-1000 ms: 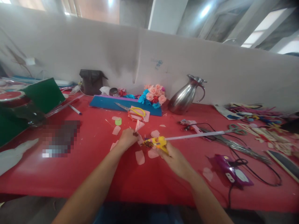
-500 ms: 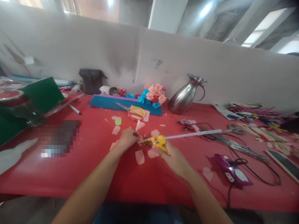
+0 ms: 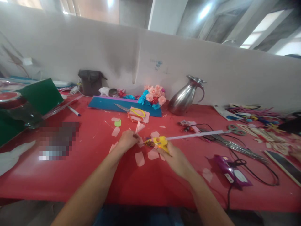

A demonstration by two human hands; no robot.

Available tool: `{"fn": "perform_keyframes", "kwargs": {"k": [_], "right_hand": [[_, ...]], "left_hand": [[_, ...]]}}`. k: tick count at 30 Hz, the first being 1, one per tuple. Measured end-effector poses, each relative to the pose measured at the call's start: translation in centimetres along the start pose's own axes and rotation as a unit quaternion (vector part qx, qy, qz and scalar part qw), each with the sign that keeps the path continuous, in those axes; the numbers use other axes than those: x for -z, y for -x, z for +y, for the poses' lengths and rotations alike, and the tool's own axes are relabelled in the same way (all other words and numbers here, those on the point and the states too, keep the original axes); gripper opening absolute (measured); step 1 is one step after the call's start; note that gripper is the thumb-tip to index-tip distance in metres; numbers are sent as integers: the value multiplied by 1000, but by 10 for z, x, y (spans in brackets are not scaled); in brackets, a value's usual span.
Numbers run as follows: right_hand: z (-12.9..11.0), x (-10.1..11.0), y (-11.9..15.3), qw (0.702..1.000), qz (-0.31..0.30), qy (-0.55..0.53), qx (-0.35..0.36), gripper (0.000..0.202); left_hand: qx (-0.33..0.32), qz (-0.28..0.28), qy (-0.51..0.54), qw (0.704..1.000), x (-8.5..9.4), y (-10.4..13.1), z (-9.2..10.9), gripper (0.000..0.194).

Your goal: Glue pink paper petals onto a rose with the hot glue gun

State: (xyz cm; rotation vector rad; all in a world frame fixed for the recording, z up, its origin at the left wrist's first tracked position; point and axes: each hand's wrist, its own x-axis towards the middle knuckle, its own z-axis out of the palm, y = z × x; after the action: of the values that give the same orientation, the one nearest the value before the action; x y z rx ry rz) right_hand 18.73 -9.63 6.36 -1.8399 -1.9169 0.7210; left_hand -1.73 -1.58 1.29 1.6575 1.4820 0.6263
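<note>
My right hand (image 3: 175, 158) is wrapped round the grip of a yellow glue gun (image 3: 161, 141), and a long clear glue stick (image 3: 195, 135) sticks out of its back. The gun's nozzle points left. My left hand (image 3: 127, 140) is closed in a pinch on a pink paper petal (image 3: 141, 143), held close to the nozzle; its fingertips are partly hidden. Around both hands lie several loose pink petals, among them one petal (image 3: 139, 159) nearest me. Beyond the left hand is a small green paper piece (image 3: 118, 123).
Yellow-handled scissors (image 3: 137, 112) rest near a blue sheet (image 3: 103, 104). Behind are paper flowers (image 3: 154, 95) and a steel jug (image 3: 185, 97). To the right are a purple power socket box (image 3: 231, 171), its black cable and a wire bundle (image 3: 244, 150). A jar (image 3: 25, 113) stands left.
The whole view has shifted slightly. Both hands stay almost in place, with the glue gun's nozzle still close to the petal in my left hand.
</note>
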Motion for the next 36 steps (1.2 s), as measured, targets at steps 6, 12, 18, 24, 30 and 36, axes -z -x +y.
{"fn": "perform_keyframes", "kwargs": {"k": [6,12,18,24,30,36], "right_hand": [[1,0,-1,1000,21,-12,-4,40],[16,3,-9,985,34,-165,-37,36],[39,16,-32,935,82,-315,-144,34],[62,29,-49,971,175,32,-159,22],[12,16,-42,980,166,69,88,22],[-45,-2,-52,988,47,3,148,20]], "left_hand": [[7,13,5,1000,1,3,3,8],[17,21,72,997,-2,3,-1,4],[34,12,210,977,0,5,3,11],[-31,18,301,953,8,10,16,23],[-88,38,304,948,7,12,22,25],[-104,64,262,957,2,8,23,23]]}}
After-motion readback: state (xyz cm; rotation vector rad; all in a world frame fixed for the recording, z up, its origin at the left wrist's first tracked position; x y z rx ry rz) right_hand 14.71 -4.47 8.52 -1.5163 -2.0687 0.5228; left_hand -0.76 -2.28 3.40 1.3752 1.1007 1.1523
